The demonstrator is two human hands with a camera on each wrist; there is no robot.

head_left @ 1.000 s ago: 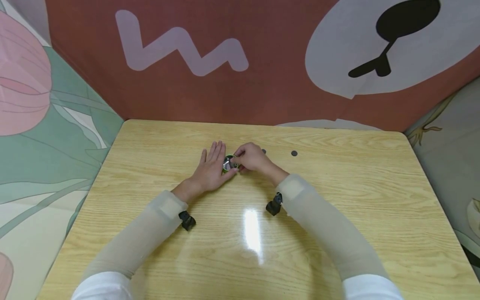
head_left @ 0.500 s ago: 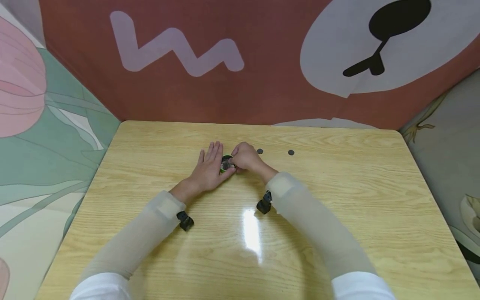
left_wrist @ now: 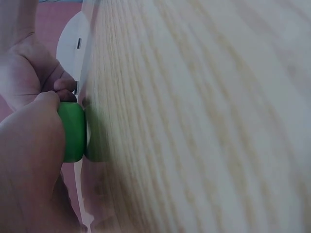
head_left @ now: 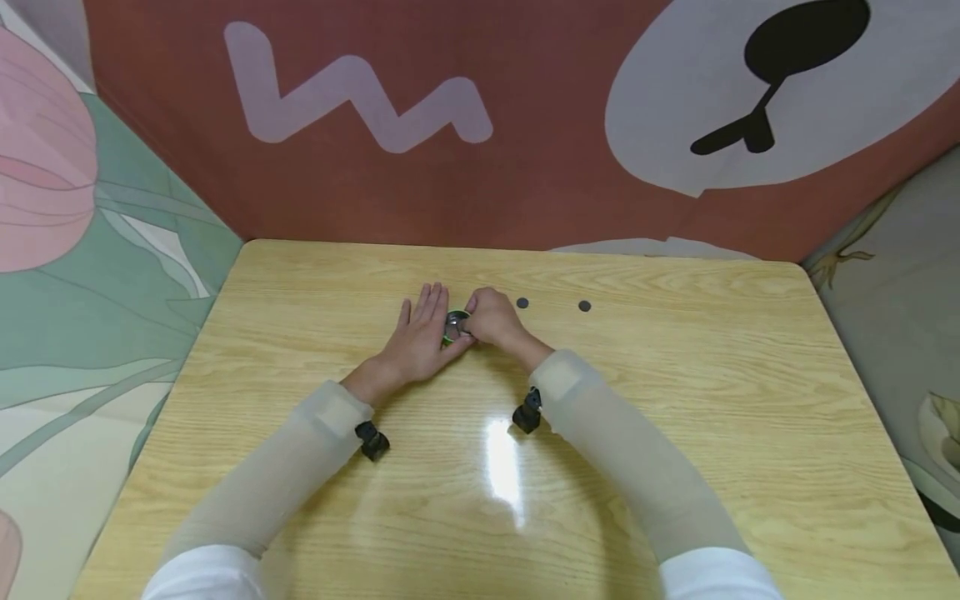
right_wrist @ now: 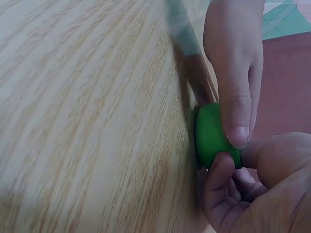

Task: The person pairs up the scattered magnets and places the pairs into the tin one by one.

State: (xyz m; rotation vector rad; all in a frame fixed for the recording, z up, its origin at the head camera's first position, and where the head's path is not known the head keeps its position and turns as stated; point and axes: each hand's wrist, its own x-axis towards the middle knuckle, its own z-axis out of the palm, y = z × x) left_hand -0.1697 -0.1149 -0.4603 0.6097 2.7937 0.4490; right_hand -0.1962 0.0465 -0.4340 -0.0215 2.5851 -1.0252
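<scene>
A small round green object (head_left: pixel 456 326) with a dark, shiny top sits on the wooden table between both hands. Its smooth green side (left_wrist: pixel 73 132) shows in the left wrist view. My left hand (head_left: pixel 415 343) lies along its left side with fingers straight, and the thumb reaches across the near side. From the right, my right hand (head_left: pixel 495 318) holds the object, its fingers curled at the rim. In the right wrist view, the right fingertips touch the green side (right_wrist: pixel 210 133) below the left thumb. The right hand covers part of the shiny top.
Two small dark discs (head_left: pixel 522 303) (head_left: pixel 585 306) lie on the table to the right of the hands. Behind the table (head_left: pixel 712 375) hangs a red-brown printed cloth (head_left: pixel 540 167). Patterned cloths flank both sides.
The right hand has shifted slightly left and closer round the object's right side, uncovering the nearer dark disc. The left hand has kept its place.
</scene>
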